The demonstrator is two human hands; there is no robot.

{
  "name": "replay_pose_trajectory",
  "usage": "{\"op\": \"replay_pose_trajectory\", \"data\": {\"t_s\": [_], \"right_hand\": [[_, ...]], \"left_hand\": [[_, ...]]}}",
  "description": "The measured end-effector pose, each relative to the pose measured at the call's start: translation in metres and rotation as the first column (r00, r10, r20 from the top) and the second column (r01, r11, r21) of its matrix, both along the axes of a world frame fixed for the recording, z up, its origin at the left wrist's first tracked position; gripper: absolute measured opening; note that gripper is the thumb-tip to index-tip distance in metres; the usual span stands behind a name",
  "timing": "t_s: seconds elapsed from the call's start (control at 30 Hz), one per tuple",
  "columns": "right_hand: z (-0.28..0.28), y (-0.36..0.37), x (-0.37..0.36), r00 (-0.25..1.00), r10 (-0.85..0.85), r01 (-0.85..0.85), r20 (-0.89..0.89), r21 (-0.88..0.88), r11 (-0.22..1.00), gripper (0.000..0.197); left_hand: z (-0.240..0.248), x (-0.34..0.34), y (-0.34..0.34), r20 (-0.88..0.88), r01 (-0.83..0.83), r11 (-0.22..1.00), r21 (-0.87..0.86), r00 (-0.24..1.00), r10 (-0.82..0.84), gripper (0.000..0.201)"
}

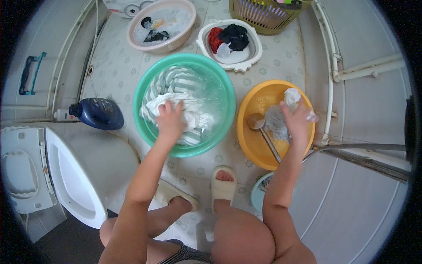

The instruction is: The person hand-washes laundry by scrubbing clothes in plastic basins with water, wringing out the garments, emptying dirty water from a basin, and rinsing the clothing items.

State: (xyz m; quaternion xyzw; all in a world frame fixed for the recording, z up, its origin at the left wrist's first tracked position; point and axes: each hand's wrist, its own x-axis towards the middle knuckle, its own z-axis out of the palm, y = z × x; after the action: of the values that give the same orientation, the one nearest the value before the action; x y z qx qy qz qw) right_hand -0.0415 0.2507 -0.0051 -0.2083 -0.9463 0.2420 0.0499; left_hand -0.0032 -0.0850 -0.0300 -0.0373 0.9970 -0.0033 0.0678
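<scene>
A green basin [226, 83] of sudsy water holds a grey-and-white striped cloth [178, 79] with a plain white cloth [189, 105] on top. My left hand [170, 121] lies on the white cloth, its fingers spread. To the right is a yellow basin [248, 147]. Over its right side my right hand [296, 121] is closed on a bunched white cloth [291, 96], which sticks out past the fingers. A wet grey cloth [276, 121] lies in that basin, beside a shower head [256, 122] whose handle leans on the near rim.
Farther back are a pink basin [178, 42] of suds and dark clothes, a white basin [255, 55] with red and black clothes, and an olive basket [263, 22]. A toilet [94, 158] and a blue bottle [101, 113] stand at left. A light-blue basin [257, 196] is by my right arm.
</scene>
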Motion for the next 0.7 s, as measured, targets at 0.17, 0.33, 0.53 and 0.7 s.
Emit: {"op": "replay_pose_trajectory", "data": {"t_s": [0.17,0.33,0.53,0.7], "right_hand": [[-0.01,-0.095,-0.003,0.841,0.536,-0.447,0.078,-0.459,0.768,0.073],[-0.061,-0.163,-0.016,0.611,0.768,-0.784,-0.192,-0.285,0.552,0.072],[-0.011,-0.165,-0.029,0.823,0.546,-0.428,-0.158,-0.804,0.413,0.069],[-0.042,-0.171,-0.019,0.822,0.434,-0.565,-0.369,-0.436,0.7,0.053]], "left_hand": [[0.011,-0.013,-0.044,-0.094,0.099,0.886,0.452,0.994,-0.063,0.026],[0.166,-0.032,0.02,-0.303,0.251,0.639,0.728,0.952,-0.028,0.014],[0.187,-0.043,0.004,-0.492,0.296,0.798,0.525,0.871,0.0,0.02],[0.071,-0.043,-0.006,-0.156,0.087,0.727,0.681,0.987,0.028,0.038]]}}
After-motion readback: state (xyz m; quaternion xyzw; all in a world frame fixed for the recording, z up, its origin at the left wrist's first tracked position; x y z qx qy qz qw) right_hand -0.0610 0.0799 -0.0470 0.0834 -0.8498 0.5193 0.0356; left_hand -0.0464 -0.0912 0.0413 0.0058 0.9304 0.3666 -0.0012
